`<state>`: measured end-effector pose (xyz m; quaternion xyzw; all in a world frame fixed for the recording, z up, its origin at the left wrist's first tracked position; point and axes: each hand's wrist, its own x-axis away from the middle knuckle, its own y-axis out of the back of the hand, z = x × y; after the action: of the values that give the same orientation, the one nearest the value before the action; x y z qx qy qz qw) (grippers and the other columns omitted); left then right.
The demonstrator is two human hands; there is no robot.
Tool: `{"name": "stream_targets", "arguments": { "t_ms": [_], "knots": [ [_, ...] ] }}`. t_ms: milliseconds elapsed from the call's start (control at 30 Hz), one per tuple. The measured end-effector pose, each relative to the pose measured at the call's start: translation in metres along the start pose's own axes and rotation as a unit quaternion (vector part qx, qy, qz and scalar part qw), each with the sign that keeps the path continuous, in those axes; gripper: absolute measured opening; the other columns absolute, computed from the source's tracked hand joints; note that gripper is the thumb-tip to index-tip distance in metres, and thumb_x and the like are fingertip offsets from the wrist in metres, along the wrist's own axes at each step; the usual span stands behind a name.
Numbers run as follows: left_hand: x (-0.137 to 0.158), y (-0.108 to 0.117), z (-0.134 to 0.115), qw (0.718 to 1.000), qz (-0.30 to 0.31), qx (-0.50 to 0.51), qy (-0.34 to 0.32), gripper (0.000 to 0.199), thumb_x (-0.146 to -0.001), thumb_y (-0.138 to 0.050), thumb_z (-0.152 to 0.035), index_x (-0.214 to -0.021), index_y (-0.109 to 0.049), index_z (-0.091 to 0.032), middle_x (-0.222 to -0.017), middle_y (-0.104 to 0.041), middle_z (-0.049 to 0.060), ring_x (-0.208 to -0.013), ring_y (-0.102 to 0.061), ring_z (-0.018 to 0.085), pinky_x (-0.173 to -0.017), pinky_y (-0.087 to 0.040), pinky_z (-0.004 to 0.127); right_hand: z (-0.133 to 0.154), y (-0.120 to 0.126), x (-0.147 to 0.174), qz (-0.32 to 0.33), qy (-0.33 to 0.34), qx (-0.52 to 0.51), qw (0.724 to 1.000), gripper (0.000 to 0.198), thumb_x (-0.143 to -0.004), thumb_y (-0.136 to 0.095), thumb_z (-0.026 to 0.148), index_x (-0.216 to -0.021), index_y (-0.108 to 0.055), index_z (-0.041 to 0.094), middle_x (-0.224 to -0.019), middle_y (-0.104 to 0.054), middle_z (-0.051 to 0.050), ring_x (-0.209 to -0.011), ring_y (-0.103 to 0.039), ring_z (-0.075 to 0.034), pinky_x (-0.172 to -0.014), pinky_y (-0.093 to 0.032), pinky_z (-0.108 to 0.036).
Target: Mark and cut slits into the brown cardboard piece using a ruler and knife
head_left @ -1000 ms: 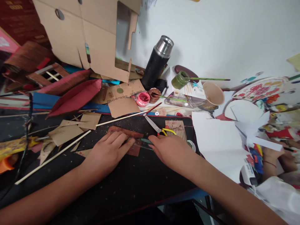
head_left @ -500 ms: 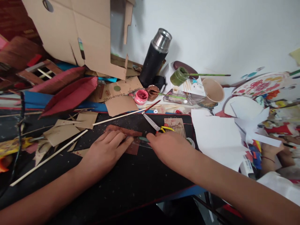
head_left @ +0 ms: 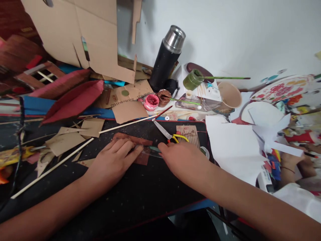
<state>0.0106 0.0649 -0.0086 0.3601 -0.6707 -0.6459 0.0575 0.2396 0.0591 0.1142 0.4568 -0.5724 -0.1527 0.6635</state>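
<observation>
My left hand (head_left: 116,155) presses down on a brown-painted piece of cardboard (head_left: 142,160) lying on the black mat. Its fingers are together, holding a narrow clear strip like a ruler (head_left: 153,153) against the card. My right hand (head_left: 182,157) is closed around a slim green tool, apparently a craft knife (head_left: 152,148), which points left along the strip. The tool's grip end is hidden in my fist, and its tip lies by my left thumb. Just behind my right hand are scissors (head_left: 165,133) with yellow handles, spread apart.
Thin wooden sticks (head_left: 54,167) and cardboard scraps (head_left: 66,140) lie to the left. Behind stand a black thermos (head_left: 165,58), a pink paint jar (head_left: 151,101), a brown paint jar (head_left: 164,97) and a green jar (head_left: 192,80). White paper (head_left: 232,150) lies right. Another person's hand (head_left: 288,164) shows far right.
The view has shifted slightly. Both hands stay almost in place, with the right hand a touch farther right along the strip.
</observation>
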Motion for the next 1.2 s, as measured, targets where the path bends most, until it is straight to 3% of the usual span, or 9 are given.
{"name": "stream_targets", "arguments": {
  "t_ms": [233,467,733,1200],
  "knots": [
    [0.001,-0.002,-0.001,1.000,0.013,-0.001,0.009,0.042,-0.097,-0.044,-0.009,-0.128,-0.071,-0.017,-0.101,-0.070,0.013,-0.095,-0.064,0.029,-0.087,-0.056,0.043,-0.005,-0.010,0.001,-0.040,0.001,0.009,0.999,0.017,-0.105,-0.053,0.019,-0.114,-0.067,0.015,-0.086,-0.078,-0.013,-0.074,-0.078,-0.028,-0.057,-0.046,-0.031],
    [0.001,-0.001,-0.002,0.999,0.043,0.012,0.026,0.043,-0.097,-0.046,-0.010,-0.131,-0.071,-0.019,-0.101,-0.070,0.013,-0.096,-0.066,0.030,-0.087,-0.057,0.044,-0.008,-0.017,0.005,-0.086,0.011,0.008,0.996,0.011,-0.103,-0.055,0.018,-0.107,-0.066,0.018,-0.085,-0.078,-0.009,-0.067,-0.074,-0.023,-0.054,-0.034,-0.031],
    [0.000,0.000,-0.003,0.999,0.039,0.002,0.025,0.043,-0.097,-0.047,-0.009,-0.131,-0.071,-0.020,-0.099,-0.069,0.011,-0.094,-0.064,0.029,-0.086,-0.056,0.043,-0.008,-0.014,0.011,-0.075,-0.019,-0.022,0.997,0.017,-0.109,-0.053,0.029,-0.109,-0.067,0.021,-0.088,-0.079,-0.006,-0.071,-0.073,-0.023,-0.054,-0.028,-0.032],
    [0.002,-0.003,-0.003,0.998,0.037,0.035,0.046,0.043,-0.098,-0.047,-0.011,-0.132,-0.070,-0.022,-0.106,-0.070,0.012,-0.099,-0.065,0.028,-0.094,-0.054,0.045,-0.008,-0.014,0.010,-0.069,-0.015,-0.025,0.997,0.013,-0.106,-0.058,0.027,-0.108,-0.068,0.018,-0.089,-0.079,-0.008,-0.072,-0.074,-0.022,-0.054,-0.023,-0.033]
  ]
}}
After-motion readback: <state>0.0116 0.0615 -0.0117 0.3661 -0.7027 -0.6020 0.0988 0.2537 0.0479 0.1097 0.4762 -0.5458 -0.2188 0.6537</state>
